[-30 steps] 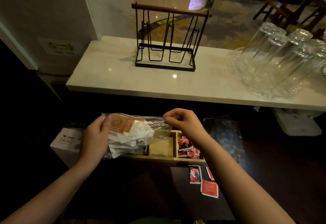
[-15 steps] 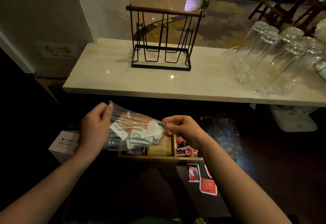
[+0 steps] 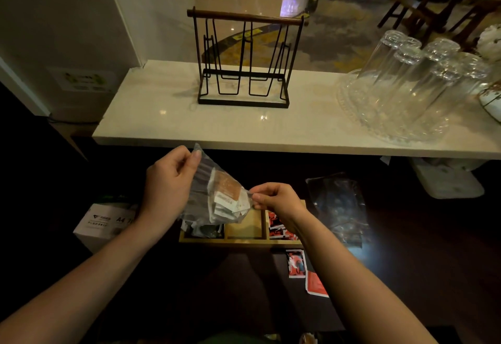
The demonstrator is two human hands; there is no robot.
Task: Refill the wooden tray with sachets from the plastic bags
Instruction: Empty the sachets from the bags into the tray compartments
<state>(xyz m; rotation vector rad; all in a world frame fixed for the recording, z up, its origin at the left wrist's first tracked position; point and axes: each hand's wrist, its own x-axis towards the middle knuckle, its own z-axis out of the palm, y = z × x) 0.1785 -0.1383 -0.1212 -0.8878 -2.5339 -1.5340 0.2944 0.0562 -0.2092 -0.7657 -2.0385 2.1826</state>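
Note:
A clear plastic bag (image 3: 217,194) of white and brown sachets hangs tilted over the wooden tray (image 3: 244,242), its lower end down at the tray's left compartment. My left hand (image 3: 168,183) pinches the bag's raised upper corner. My right hand (image 3: 276,200) pinches the bag's lower right edge, above the tray. The tray has three compartments: dark and white sachets on the left, a bare middle one, red sachets (image 3: 276,228) on the right. Part of the tray is hidden behind the bag and my right wrist.
Loose red sachets (image 3: 306,273) lie on the dark surface in front of the tray. A second crumpled plastic bag (image 3: 339,205) lies to the right. A white A4 paper box (image 3: 105,221) stands left. Above, the marble shelf (image 3: 162,129) holds a wire rack (image 3: 244,59) and upturned glasses (image 3: 412,78).
My left hand has lifted its end of the bag higher, so the bag now tilts steeply and the sachets have slid toward the lower end over the tray. My right hand stays low.

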